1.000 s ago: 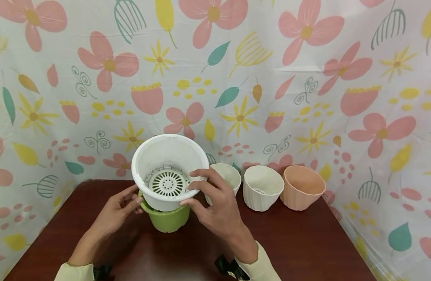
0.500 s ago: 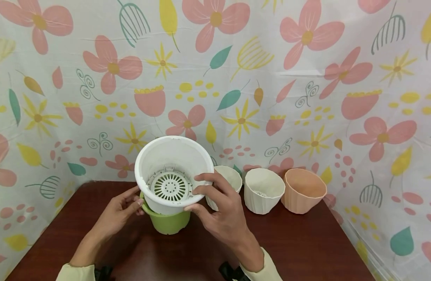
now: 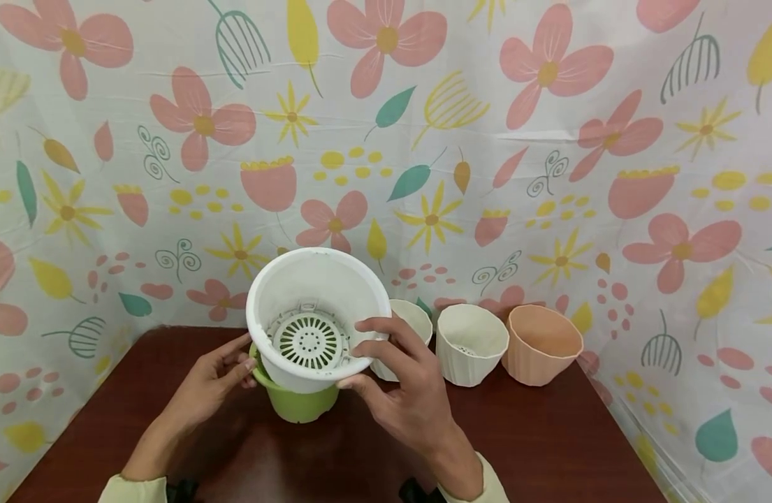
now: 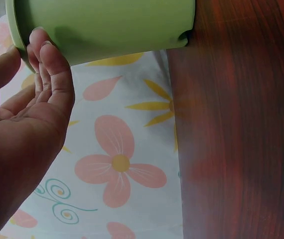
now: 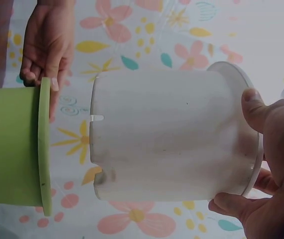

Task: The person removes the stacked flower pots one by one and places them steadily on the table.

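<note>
My right hand (image 3: 406,388) grips the rim of a white flower pot (image 3: 325,276), whose slotted bottom shows in the head view. The right wrist view shows this white pot (image 5: 167,134) held apart from the green pot (image 5: 12,147), with a gap between its notched base and the green rim. My left hand (image 3: 203,388) pinches the rim of the green flower pot (image 3: 300,405), which stands on the table. In the left wrist view, thumb and fingers of the left hand (image 4: 27,119) are at the rim of the green pot (image 4: 117,27).
On the right of the dark wooden table (image 3: 518,447) stand a white pot (image 3: 417,318) partly behind my right hand, a ribbed white pot (image 3: 470,349) and a peach pot (image 3: 543,346). A flower-printed sheet (image 3: 455,161) hangs behind the table.
The white pot in my right hand has moved slightly right and looks larger, rising from the green pot. My left hand and the green pot have stayed nearly in place.
</note>
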The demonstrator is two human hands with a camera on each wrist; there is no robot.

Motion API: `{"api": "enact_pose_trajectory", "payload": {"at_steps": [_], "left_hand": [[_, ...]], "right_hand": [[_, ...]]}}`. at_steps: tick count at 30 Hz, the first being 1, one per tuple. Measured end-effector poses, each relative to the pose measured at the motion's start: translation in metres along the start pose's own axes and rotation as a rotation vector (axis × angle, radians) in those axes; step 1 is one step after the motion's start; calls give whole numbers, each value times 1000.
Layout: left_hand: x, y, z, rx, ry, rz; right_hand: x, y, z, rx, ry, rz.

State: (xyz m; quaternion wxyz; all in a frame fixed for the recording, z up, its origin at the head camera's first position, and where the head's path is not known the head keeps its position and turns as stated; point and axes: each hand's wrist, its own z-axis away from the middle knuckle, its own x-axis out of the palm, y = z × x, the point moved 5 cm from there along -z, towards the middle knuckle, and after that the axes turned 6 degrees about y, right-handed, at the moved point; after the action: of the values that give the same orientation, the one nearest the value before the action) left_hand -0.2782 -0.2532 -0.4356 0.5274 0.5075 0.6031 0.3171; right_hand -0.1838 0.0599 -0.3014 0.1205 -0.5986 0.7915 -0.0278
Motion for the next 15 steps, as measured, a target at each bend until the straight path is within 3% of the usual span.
{"api": "enact_pose_trajectory", "payload": {"at_steps": [15], "left_hand": [[1,2,0,23,-21,9]], "right_hand": [[-14,-5,1,-10,-2,24]]}}
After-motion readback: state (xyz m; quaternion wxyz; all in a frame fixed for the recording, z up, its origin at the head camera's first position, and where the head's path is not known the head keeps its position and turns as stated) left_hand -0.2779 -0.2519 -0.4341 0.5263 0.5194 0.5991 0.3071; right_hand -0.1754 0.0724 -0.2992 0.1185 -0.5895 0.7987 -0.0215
